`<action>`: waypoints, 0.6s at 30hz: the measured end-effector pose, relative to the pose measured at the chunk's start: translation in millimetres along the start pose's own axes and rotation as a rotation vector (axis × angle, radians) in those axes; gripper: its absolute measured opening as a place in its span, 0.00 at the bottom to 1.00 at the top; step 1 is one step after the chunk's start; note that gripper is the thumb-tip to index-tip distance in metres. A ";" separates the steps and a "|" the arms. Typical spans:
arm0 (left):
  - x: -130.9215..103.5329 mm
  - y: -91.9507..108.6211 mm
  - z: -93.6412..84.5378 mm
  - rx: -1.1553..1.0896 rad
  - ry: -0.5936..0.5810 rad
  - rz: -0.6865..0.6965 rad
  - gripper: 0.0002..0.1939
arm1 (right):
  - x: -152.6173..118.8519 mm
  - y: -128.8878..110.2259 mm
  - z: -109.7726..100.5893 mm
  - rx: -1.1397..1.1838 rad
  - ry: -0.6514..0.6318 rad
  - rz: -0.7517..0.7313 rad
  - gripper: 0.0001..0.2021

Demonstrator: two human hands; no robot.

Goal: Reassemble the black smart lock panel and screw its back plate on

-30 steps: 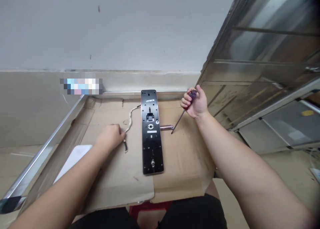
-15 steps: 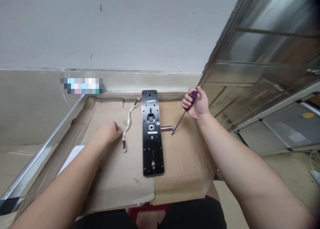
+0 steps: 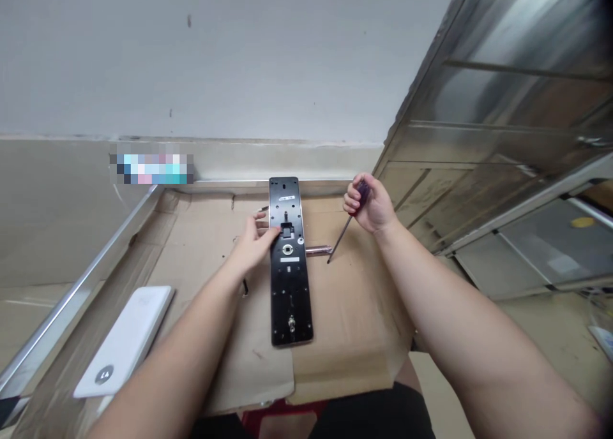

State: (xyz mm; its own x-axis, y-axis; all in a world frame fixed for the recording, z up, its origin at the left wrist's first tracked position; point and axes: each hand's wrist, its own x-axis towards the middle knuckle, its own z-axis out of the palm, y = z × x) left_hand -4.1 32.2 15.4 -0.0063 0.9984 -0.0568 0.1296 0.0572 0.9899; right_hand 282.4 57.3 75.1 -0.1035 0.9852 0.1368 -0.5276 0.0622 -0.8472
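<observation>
A long black door-lock panel (image 3: 290, 298) lies lengthwise before me, its face of screw holes and fittings up. A shiny lever handle (image 3: 318, 251) sticks out from under its right side. My left hand (image 3: 256, 238) is at the panel's left edge, thumb touching it and fingers spread. Wrapped in my right hand (image 3: 376, 206) is a screwdriver (image 3: 341, 238) with a dark red-purple grip, its shaft slanting down to the left. The tip is near the handle's end; whether they touch I cannot tell. My left hand and arm hide most of a cable (image 3: 245, 288).
Cardboard (image 3: 349, 337) covers the table, which has a metal rim (image 3: 90, 282) on the left. A white slab-shaped device (image 3: 129, 340) lies at the left, partly behind my forearm. A wall (image 3: 268, 75) rises behind, and metal cabinets (image 3: 502, 107) stand at the right.
My left hand has moved right, from beside the cable to the panel's left edge, and its fingers have opened out. My right hand keeps its grip on the screwdriver. More of the white device shows.
</observation>
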 end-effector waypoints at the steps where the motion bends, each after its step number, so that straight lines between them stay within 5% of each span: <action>1: 4.8 -1.4 11.7 -0.183 -0.023 -0.108 0.31 | -0.8 -0.1 0.9 -0.021 -0.006 -0.011 0.16; 4: 14.5 -2.0 34.1 -0.435 -0.106 -0.317 0.22 | -3.0 -0.4 4.4 -0.073 -0.035 -0.036 0.14; 8: 14.0 -1.2 38.4 -0.653 -0.274 -0.446 0.20 | -4.5 0.2 9.4 -0.119 -0.084 -0.023 0.12; 18: -10.5 3.0 52.9 -0.745 -0.175 -0.520 0.17 | -5.4 -5.6 7.6 -0.097 -0.041 -0.031 0.13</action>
State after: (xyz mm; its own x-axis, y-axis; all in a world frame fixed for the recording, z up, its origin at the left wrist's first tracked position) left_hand 48.8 21.8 12.1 0.2726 0.8360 -0.4763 -0.5189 0.5446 0.6589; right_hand 279.4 50.5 83.0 -0.1236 0.9753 0.1828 -0.4473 0.1097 -0.8876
